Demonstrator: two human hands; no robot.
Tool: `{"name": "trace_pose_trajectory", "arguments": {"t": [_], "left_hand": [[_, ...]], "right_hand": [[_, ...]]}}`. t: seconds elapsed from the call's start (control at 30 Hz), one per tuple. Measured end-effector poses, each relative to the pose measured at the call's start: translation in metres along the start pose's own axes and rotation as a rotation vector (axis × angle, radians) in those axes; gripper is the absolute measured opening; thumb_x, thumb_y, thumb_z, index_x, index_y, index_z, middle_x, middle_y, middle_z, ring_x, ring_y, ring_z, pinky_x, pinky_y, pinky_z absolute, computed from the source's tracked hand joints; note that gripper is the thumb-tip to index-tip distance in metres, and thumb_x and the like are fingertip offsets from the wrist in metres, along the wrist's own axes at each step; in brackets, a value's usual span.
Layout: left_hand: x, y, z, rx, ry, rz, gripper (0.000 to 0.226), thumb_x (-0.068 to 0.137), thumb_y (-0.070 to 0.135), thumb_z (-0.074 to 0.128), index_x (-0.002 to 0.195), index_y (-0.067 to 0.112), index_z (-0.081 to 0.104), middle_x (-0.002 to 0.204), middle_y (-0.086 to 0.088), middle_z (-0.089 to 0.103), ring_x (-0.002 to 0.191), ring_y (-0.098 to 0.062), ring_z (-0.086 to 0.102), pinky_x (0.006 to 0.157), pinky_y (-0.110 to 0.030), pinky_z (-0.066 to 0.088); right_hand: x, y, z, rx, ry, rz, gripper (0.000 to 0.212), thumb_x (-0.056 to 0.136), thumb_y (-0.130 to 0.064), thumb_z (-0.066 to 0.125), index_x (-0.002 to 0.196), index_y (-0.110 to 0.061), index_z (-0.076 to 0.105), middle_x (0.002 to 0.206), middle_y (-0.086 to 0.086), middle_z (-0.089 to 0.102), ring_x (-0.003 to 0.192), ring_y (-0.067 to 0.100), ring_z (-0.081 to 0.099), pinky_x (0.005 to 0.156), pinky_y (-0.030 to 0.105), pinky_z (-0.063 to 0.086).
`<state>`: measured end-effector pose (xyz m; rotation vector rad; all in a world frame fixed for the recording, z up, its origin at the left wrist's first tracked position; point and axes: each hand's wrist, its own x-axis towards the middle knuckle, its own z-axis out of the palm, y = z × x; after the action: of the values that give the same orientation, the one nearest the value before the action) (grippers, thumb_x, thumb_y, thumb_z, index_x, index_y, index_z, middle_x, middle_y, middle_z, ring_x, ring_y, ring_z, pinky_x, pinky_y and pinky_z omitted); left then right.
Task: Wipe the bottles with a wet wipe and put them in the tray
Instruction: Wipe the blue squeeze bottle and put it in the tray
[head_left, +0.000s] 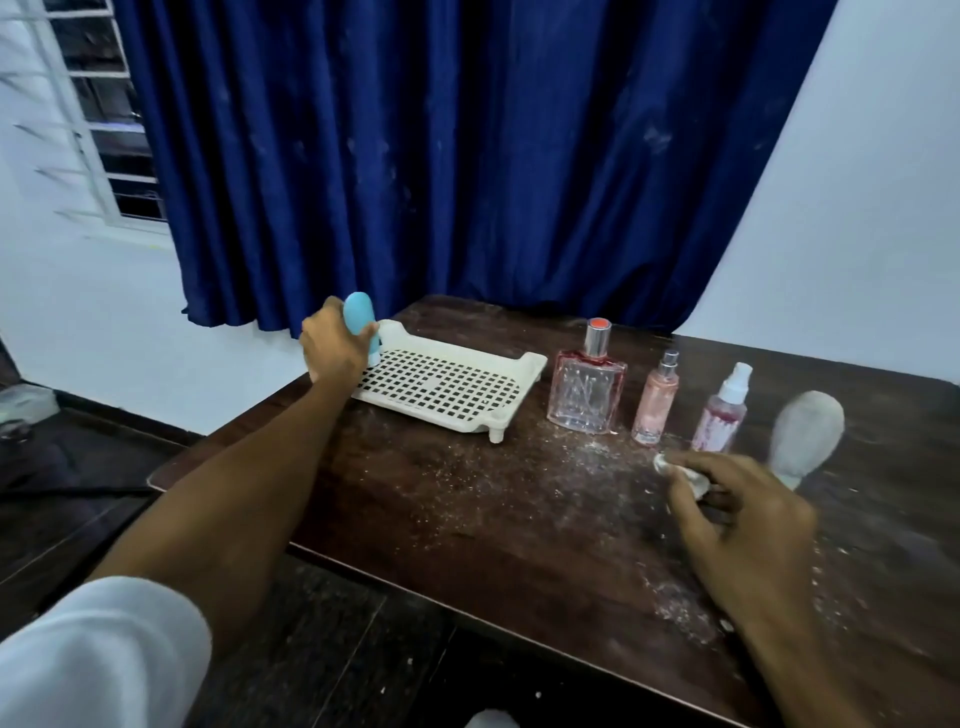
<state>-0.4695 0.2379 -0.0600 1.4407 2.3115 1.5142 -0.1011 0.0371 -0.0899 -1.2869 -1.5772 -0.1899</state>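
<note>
Fingers (370, 330) of left hand (332, 348) wrap blue bottle (357, 312) at tray (530, 362) corner; right hand (737, 514) pinches crumpled wipe (662, 462).

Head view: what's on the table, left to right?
Blue bottle in left hand → tray → square perfume bottle → slim pink bottle → spray bottle → blurred grey bottle. Right hand with wipe overlaps; omitted.

Dark wooden table (467, 509) dusty; perforated tray (441, 387) matt cream plastic; square bottle (586, 397) glossy glass.
</note>
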Motion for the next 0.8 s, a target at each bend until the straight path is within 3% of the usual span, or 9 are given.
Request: {"name": "trace_pose_trajectory", "arguments": {"t": [0.07, 0.2, 0.3, 0.43, 0.8], "left_hand": [[-0.001, -0.003, 0.001, 0.016, 0.003, 0.014, 0.046, 0.088, 0.033, 0.074, 0.118, 0.003, 0.057, 0.116, -0.021, 0.064, 0.109, -0.037, 0.058, 0.087, -0.046, 0.048], [0.0, -0.007, 0.003, 0.022, 0.005, 0.031, 0.049, 0.086, 0.034, 0.074, 0.12, 0.003, 0.055, 0.116, -0.021, 0.064, 0.11, -0.038, 0.057, 0.088, -0.048, 0.047], [0.003, -0.01, 0.004, 0.0, -0.005, 0.027, 0.053, 0.083, 0.034, 0.078, 0.121, 0.005, 0.055, 0.116, -0.02, 0.064, 0.11, -0.038, 0.058, 0.089, -0.049, 0.047], [0.007, -0.016, 0.003, -0.007, -0.048, 0.023, 0.062, 0.078, 0.033, 0.083, 0.127, 0.007, 0.054, 0.112, -0.017, 0.068, 0.112, -0.036, 0.059, 0.094, -0.05, 0.048], [0.009, -0.007, 0.0, -0.049, -0.1, -0.065, 0.07, 0.07, 0.034, 0.089, 0.126, 0.008, 0.057, 0.121, -0.015, 0.065, 0.114, -0.032, 0.059, 0.091, -0.046, 0.05]], "right_hand": [[0.0, -0.001, 0.0, 0.005, 0.002, -0.007, 0.019, 0.078, -0.003, 0.077, 0.094, -0.013, 0.077, 0.082, -0.003, 0.067, 0.065, 0.014, 0.064, 0.063, 0.025, 0.054], [0.0, 0.001, 0.001, -0.02, 0.027, -0.035, 0.016, 0.077, -0.002, 0.078, 0.09, -0.013, 0.077, 0.081, 0.0, 0.071, 0.065, 0.011, 0.063, 0.063, 0.027, 0.054], [0.0, 0.004, 0.002, -0.031, 0.031, -0.036, 0.02, 0.075, 0.001, 0.078, 0.091, -0.013, 0.078, 0.082, 0.0, 0.071, 0.067, 0.009, 0.061, 0.065, 0.022, 0.052], [0.001, 0.003, 0.003, -0.009, 0.021, -0.029, 0.019, 0.077, 0.001, 0.076, 0.093, -0.009, 0.077, 0.083, 0.001, 0.071, 0.067, 0.008, 0.061, 0.07, 0.005, 0.044], [-0.001, 0.003, 0.005, -0.034, -0.016, -0.035, 0.02, 0.076, 0.003, 0.077, 0.094, -0.005, 0.077, 0.082, 0.005, 0.072, 0.063, 0.009, 0.059, 0.07, -0.004, 0.039]]}}
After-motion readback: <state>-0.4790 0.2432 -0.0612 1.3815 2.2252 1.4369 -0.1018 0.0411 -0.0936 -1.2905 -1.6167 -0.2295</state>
